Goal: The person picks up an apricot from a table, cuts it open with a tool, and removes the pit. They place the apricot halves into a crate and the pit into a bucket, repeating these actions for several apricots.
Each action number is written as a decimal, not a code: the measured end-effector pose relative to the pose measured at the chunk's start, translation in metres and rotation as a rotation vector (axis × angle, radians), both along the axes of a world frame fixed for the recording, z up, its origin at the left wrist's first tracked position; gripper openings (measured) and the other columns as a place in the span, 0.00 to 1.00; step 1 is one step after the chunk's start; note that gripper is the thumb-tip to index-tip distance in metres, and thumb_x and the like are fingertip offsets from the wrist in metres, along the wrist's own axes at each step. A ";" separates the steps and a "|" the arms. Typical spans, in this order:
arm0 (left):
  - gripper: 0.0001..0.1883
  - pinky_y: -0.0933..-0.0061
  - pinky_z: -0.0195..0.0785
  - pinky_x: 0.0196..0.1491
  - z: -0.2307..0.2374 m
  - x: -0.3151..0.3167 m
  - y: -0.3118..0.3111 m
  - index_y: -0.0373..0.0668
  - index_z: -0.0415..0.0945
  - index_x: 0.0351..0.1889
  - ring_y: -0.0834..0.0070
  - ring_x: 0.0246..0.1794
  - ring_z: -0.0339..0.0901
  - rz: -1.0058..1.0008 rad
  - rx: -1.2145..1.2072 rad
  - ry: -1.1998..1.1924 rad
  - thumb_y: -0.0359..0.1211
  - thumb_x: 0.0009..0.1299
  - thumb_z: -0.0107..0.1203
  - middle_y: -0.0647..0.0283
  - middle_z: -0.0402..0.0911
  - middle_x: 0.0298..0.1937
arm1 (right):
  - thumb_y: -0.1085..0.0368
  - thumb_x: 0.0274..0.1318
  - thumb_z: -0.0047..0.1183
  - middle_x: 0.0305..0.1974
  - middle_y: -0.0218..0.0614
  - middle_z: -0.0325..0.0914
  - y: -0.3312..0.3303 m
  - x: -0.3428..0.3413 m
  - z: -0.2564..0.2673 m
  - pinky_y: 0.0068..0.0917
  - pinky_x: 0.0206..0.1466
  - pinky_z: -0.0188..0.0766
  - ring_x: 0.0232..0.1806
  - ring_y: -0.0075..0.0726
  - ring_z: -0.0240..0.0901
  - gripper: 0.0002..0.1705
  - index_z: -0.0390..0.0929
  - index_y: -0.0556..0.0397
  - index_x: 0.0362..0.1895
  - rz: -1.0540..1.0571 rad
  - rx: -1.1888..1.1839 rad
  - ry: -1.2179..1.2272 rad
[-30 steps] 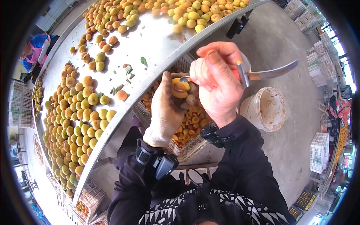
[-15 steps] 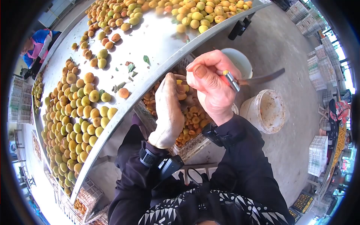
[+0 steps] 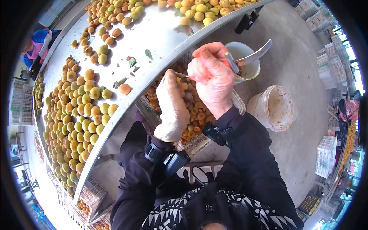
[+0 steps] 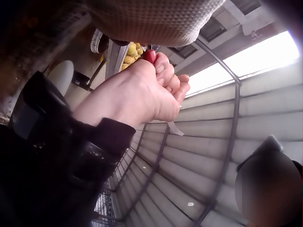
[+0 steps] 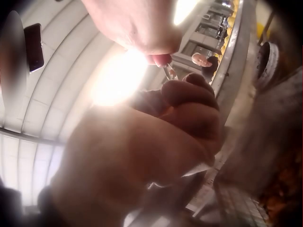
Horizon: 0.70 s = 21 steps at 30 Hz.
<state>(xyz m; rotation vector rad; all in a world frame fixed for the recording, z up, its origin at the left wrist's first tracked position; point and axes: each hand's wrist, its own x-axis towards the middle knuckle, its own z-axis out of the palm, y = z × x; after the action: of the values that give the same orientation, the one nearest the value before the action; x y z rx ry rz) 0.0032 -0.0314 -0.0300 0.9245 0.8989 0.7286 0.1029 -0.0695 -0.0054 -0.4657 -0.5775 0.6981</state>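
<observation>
Counter [image 3: 155, 32] up-left, carrying loose fruit [image 3: 89, 74]. Crate [image 3: 196, 145] of cut fruit [image 3: 200, 115] sits below both hands. Gloved left hand [image 3: 171, 105] curled, grasping. Bare right hand [image 3: 214, 76] clenched on curved-blade tool [image 3: 256, 55]. Yellow fruit [image 3: 179, 79]: in left hand's grasp, palm side, facing right hand, partly hidden.

left hand [image 4: 149, 23], in a knitted glove, spanned the top | bare right hand [image 4: 139, 90], fingers curled, gripped a red-ended tool [image 4: 150, 56] | pale curved strip [image 4: 177, 129] showed below that hand | yellow fruit [image 4: 130, 56] lay behind it | dark cuff [image 4: 113, 135] circled its wrist | ribbed roof [image 4: 194, 156] and bright opening [image 4: 265, 59] filled the right side
</observation>
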 end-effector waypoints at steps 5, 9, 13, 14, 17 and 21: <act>0.14 0.84 0.65 0.27 -0.002 -0.005 0.000 0.41 0.70 0.55 0.84 0.34 0.73 -0.115 0.049 0.044 0.36 0.75 0.51 0.71 0.72 0.36 | 0.65 0.65 0.55 0.18 0.24 0.61 -0.002 -0.013 0.003 0.21 0.23 0.51 0.17 0.17 0.51 0.10 0.73 0.60 0.37 -0.134 -0.192 -0.301; 0.17 0.79 0.52 0.19 -0.011 0.002 -0.002 0.46 0.69 0.34 0.82 0.14 0.61 0.033 -0.063 -0.121 0.49 0.77 0.46 0.71 0.65 0.22 | 0.66 0.65 0.55 0.19 0.25 0.62 0.001 -0.015 -0.003 0.20 0.23 0.50 0.19 0.17 0.52 0.09 0.73 0.61 0.38 -0.200 -0.199 -0.403; 0.14 0.83 0.67 0.31 -0.016 -0.002 0.004 0.41 0.69 0.56 0.86 0.38 0.72 -0.128 0.074 0.043 0.28 0.72 0.49 0.70 0.73 0.39 | 0.66 0.65 0.54 0.18 0.24 0.61 0.003 -0.014 -0.005 0.20 0.23 0.51 0.18 0.17 0.51 0.09 0.73 0.61 0.37 -0.208 -0.210 -0.405; 0.12 0.82 0.66 0.31 -0.019 -0.002 0.004 0.41 0.71 0.53 0.85 0.36 0.72 -0.105 0.102 0.049 0.31 0.74 0.49 0.70 0.74 0.38 | 0.65 0.66 0.53 0.17 0.23 0.60 0.003 -0.013 -0.004 0.21 0.22 0.51 0.17 0.17 0.50 0.09 0.73 0.60 0.37 -0.178 -0.205 -0.310; 0.13 0.79 0.64 0.28 0.008 0.002 -0.001 0.43 0.73 0.45 0.82 0.30 0.71 0.066 -0.234 -0.006 0.43 0.76 0.50 0.70 0.72 0.34 | 0.71 0.60 0.58 0.18 0.24 0.66 0.006 -0.006 -0.005 0.19 0.19 0.54 0.15 0.16 0.54 0.05 0.74 0.57 0.32 -0.073 -0.072 0.043; 0.17 0.79 0.60 0.23 -0.012 0.005 0.005 0.46 0.74 0.38 0.80 0.25 0.71 0.037 -0.127 -0.003 0.50 0.76 0.49 0.71 0.68 0.29 | 0.66 0.65 0.52 0.14 0.21 0.55 0.004 0.004 -0.011 0.23 0.20 0.50 0.13 0.18 0.47 0.08 0.75 0.56 0.33 -0.042 -0.078 0.079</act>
<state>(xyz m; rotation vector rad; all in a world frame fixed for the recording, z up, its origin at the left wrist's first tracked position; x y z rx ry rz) 0.0086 -0.0265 -0.0416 0.7961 0.9512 0.6958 0.1068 -0.0651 -0.0163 -0.5187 -0.4659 0.6980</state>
